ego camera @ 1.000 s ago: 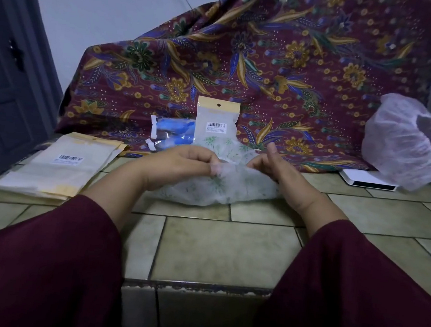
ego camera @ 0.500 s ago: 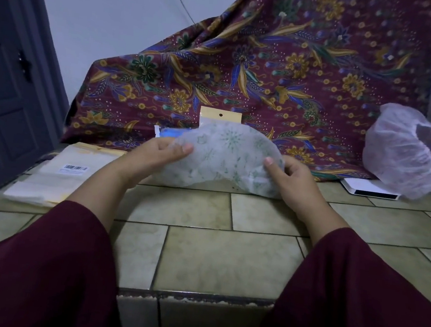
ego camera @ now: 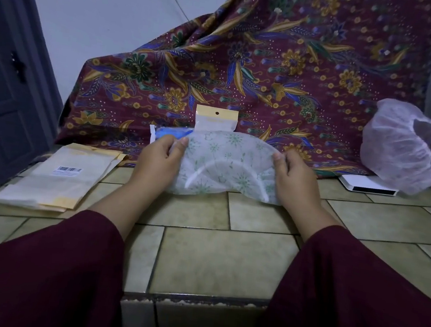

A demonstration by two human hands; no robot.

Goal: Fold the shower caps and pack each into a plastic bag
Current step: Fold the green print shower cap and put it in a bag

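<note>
My left hand (ego camera: 157, 156) and right hand (ego camera: 294, 176) pinch the ends of a half-folded white, green-flowered plastic shower cap (ego camera: 226, 164). It hides most of the yellow-topped plastic bag (ego camera: 216, 119) at twelve o'clock. My fingers behind it are hidden.

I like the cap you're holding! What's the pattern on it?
White shower cap with small green flowers, seen in the head view.

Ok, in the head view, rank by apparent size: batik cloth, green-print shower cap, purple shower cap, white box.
1. batik cloth
2. green-print shower cap
3. purple shower cap, close to the green one; distance leaves it unsure
4. white box, partly hidden
</note>
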